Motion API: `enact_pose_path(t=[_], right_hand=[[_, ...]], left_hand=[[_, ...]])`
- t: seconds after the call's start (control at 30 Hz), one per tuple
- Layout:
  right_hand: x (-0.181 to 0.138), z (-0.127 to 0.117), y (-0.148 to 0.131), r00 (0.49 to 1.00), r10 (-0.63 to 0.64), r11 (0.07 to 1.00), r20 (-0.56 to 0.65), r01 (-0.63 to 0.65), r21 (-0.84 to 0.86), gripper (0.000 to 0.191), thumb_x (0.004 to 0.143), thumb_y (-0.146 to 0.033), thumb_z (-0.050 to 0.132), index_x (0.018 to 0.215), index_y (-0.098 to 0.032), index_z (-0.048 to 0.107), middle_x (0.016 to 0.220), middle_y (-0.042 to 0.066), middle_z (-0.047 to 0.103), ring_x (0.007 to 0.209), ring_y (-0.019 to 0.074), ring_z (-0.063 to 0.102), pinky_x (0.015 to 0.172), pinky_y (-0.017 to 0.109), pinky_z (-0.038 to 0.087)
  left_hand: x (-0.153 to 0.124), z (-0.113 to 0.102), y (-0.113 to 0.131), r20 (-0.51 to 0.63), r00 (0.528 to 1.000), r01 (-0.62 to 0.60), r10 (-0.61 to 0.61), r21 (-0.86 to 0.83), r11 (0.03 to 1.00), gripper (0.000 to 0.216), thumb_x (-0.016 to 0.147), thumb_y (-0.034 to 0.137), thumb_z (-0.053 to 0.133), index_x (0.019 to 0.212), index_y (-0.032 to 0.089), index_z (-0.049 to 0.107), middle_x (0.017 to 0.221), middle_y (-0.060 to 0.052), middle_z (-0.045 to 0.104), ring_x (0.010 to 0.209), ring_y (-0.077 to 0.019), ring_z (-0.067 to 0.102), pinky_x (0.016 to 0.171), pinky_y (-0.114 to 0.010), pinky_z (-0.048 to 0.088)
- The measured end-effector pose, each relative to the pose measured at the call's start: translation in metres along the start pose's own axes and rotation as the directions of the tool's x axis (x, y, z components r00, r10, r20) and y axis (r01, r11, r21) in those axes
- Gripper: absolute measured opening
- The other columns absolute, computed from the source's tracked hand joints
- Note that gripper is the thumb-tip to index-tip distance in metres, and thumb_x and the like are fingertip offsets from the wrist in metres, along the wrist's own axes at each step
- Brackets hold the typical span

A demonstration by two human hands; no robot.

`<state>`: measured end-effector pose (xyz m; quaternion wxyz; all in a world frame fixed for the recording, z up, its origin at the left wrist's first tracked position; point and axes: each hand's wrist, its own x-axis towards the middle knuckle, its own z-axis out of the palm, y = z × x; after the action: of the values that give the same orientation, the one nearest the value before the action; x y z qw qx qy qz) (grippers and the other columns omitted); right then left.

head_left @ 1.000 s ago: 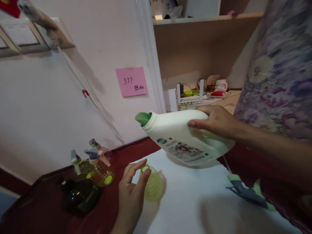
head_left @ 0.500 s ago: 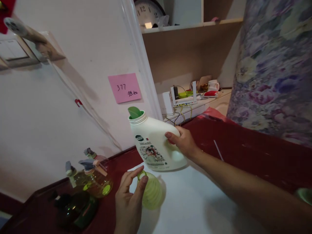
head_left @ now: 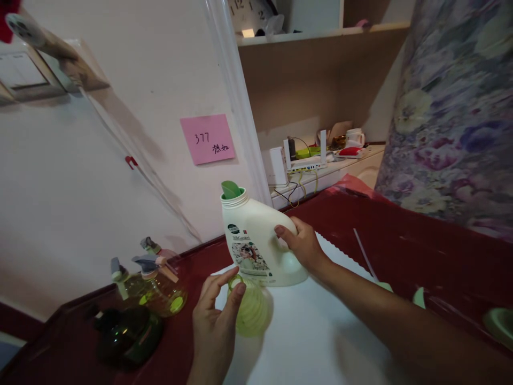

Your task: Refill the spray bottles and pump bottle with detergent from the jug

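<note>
The right hand [head_left: 302,245] was wrapped around the handle side of a white detergent jug [head_left: 256,243], which stood upright with its base on the white cloth [head_left: 316,331], its cap off and a green pour spout showing at the neck. Just in front of it, touching or nearly touching its lower front, sat a pale green ribbed bottle [head_left: 250,307]; the left hand [head_left: 214,326] pinched the bottle's open neck narrowly between thumb and fingertips. To the left, on the dark red tabletop [head_left: 401,235], stood a cluster of spray bottles: two clear yellow spray bottles [head_left: 158,286] with trigger heads, and a dark green bottle [head_left: 128,334] nearer the camera, close to the left hand's outer side. The cream wall [head_left: 100,176], bearing a pink sticky note [head_left: 208,138], rose directly behind the table's far edge, so there was little room behind the jug. A floral-patterned cloth [head_left: 457,107] hung large at the right. A green object [head_left: 499,323] lay cut off near the right border. The cloth stretched bare toward the camera between the two forearms.
</note>
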<state>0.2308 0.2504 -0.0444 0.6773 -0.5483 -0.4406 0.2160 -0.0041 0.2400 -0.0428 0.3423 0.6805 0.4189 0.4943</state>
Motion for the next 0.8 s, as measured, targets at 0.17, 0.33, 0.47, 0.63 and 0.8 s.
enact_pose_path(t=[0.17,0.33,0.47,0.63,0.8], right_hand=[[-0.002,-0.004,-0.002,0.999,-0.018,0.997,0.038,0.02,-0.069,0.053,0.079,-0.069,0.066,0.093,-0.018,0.068,0.08,0.002,0.068,0.076,0.0211,0.061,0.069,0.033,0.047],[-0.014,-0.021,-0.017,0.989,-0.145,0.981,0.015,0.146,-0.125,0.052,0.081,-0.053,0.071,0.121,-0.021,0.065,0.119,0.01,0.065,0.113,0.0284,0.06,0.099,0.045,0.046],[-0.031,-0.066,-0.05,0.973,-0.227,0.965,-0.041,0.219,-0.145,0.041,0.089,-0.05,0.064,0.12,-0.023,0.062,0.122,0.01,0.066,0.114,0.026,0.062,0.099,0.044,0.049],[-0.063,-0.146,-0.076,0.956,-0.284,0.858,-0.068,0.222,-0.463,0.023,0.092,-0.049,0.063,0.104,-0.029,0.066,0.109,0.006,0.07,0.102,0.0259,0.066,0.088,0.042,0.051],[-0.104,-0.186,-0.039,0.972,-0.147,0.484,0.185,0.234,-0.843,0.025,0.093,-0.045,0.059,0.111,-0.03,0.069,0.11,0.006,0.073,0.1,0.0293,0.068,0.083,0.047,0.053]], left_hand=[[-0.002,0.002,0.001,-0.007,1.0,0.018,-0.018,-0.018,1.0,0.039,0.083,0.052,0.073,0.112,0.026,0.076,0.11,-0.005,0.067,0.106,-0.0249,0.061,0.094,-0.036,0.046],[-0.004,0.004,0.001,-0.038,0.999,0.035,-0.035,-0.011,0.999,0.046,0.083,0.055,0.072,0.118,0.025,0.074,0.112,-0.005,0.065,0.109,-0.0258,0.06,0.094,-0.037,0.047],[-0.005,0.004,-0.002,-0.032,0.999,-0.008,0.008,-0.003,1.0,0.043,0.085,0.055,0.069,0.117,0.027,0.073,0.122,-0.006,0.064,0.121,-0.0294,0.056,0.105,-0.044,0.042],[-0.009,0.006,0.0,-0.031,0.999,-0.014,0.015,0.029,0.999,0.055,0.082,0.056,0.071,0.128,0.028,0.064,0.132,-0.007,0.058,0.128,-0.034,0.051,0.112,-0.054,0.035],[-0.012,0.012,0.002,-0.064,0.998,0.029,-0.023,0.094,0.995,0.066,0.071,0.058,0.078,0.127,0.025,0.062,0.131,-0.009,0.058,0.121,-0.0374,0.056,0.108,-0.058,0.04]])
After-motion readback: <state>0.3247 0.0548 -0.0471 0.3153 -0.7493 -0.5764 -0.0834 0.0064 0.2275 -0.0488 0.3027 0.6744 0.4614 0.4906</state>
